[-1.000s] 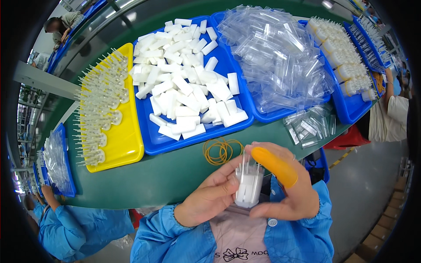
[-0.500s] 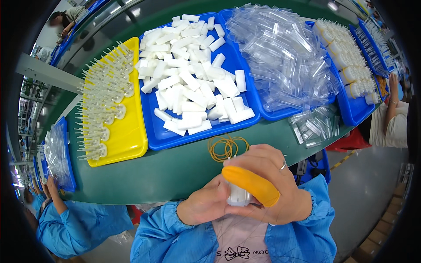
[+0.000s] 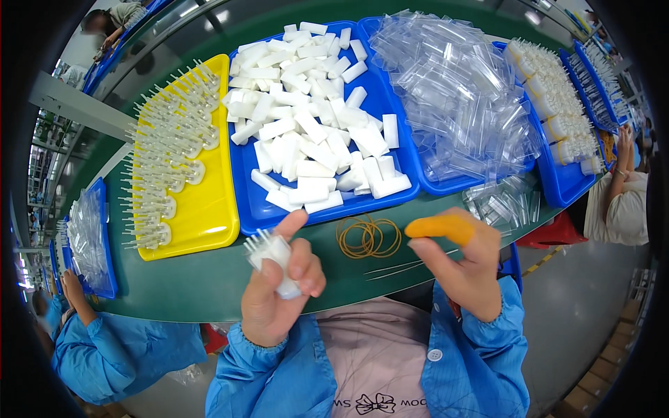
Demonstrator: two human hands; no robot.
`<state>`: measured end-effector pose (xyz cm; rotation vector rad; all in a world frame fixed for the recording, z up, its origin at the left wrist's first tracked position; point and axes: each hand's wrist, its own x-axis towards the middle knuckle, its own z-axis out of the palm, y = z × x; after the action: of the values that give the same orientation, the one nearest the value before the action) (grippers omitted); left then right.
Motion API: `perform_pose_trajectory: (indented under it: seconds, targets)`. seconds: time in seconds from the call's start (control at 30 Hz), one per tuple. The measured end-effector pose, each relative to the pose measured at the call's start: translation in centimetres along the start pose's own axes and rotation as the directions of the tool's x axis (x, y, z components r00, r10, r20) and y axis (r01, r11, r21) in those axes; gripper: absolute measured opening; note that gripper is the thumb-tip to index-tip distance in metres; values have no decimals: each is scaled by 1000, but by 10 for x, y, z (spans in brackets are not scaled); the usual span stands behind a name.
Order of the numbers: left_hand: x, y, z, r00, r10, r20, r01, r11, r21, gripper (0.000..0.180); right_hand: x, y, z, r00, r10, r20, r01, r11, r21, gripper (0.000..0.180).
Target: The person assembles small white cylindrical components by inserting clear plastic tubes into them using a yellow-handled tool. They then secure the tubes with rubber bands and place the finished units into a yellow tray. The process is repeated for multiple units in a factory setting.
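Near the green conveyor belt [image 3: 209,279], front edge: both hands work above it, close to the body.
Left hand [image 3: 275,296]: fingers curled shut around a small bundle of white plastic pronged pieces [image 3: 270,252]; thumb raised, prongs pointing up and away.
Right hand [image 3: 463,261]: holds nothing; fingers loosely spread, index finger wearing an orange rubber finger cot [image 3: 440,227].
Bundle position: clear of the belt, lifted just in front of the blue tray of white rectangular blocks [image 3: 317,125].
Loose tan rubber bands [image 3: 368,237]: lying on the belt between the two hands, just in front of the blue tray.
Yellow tray of pronged white pieces [image 3: 182,160]: to the left of the blue tray, touching its side.
Second blue tray of clear plastic sleeves [image 3: 460,104]: to the right of the blue tray of blocks.
Handling advice: keeping the pieces squared and the grip low on the bundle would likely stop the prongs splaying; the cot-covered fingertip gives the better purchase for any banding.
Hard to make out: the count of pieces in the bundle, and whether a band already circles it, since the fingers cover its lower part.
Cut off: a co-worker in a blue sleeve [image 3: 104,348] at the lower left, hands only partly seen.
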<state>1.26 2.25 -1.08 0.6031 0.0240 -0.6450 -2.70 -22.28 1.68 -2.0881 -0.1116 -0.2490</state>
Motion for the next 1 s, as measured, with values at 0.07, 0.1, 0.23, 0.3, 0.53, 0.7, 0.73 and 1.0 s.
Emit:
perform_pose_trajectory:
  seconds: [0.07,0.1,0.23,0.3,0.53,0.7,0.73,1.0]
  targets:
    - [-1,-4,-6,991,119,-65,-110,987,119,60,1,9,15,999,19,45,-12,988,-154,14]
    - [-1,-5,-8,979,180,-94,-161,971,179,53,2,15,23,999,-34,36,42,966,-256,14]
    - [1,-9,8,923,352,-154,-267,876,403,43,5,26,48,978,-205,34,188,804,-564,16]
    - [-3,-13,0,894,414,-172,-317,854,412,45,3,26,51,971,-232,53,212,744,-634,15]
    - [-1,-16,1,958,267,-104,-178,839,514,82,1,20,45,996,-82,-41,65,944,-322,10]
    - [4,-21,13,999,-50,17,31,813,582,101,-2,-1,33,998,-68,10,69,997,-24,12]
    - [6,-23,16,995,-93,32,55,799,598,101,-5,-6,33,999,-49,9,49,999,-3,14]
    - [7,-32,20,979,-193,71,-9,301,953,48,-19,-26,32,953,302,37,-241,677,696,26]
